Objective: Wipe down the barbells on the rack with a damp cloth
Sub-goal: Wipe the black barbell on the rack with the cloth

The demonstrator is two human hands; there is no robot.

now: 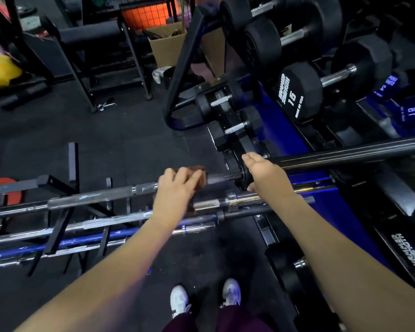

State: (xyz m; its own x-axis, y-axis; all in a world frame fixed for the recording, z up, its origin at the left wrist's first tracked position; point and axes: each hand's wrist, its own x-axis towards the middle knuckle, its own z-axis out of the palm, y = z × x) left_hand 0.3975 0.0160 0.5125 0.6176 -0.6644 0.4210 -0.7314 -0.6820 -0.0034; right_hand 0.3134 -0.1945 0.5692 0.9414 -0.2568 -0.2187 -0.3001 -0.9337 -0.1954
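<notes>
My left hand [177, 188] grips the brown cloth [194, 173] on the top barbell [94, 196]. Its axis runs left-right; my right hand [261, 168], fingers extended, steadies its sleeve [345, 152].

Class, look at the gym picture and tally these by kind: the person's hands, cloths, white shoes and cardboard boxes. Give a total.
hands: 2 (left hand, right hand)
cloth: 1
white shoes: 2
cardboard box: 1
Total: 6
</notes>
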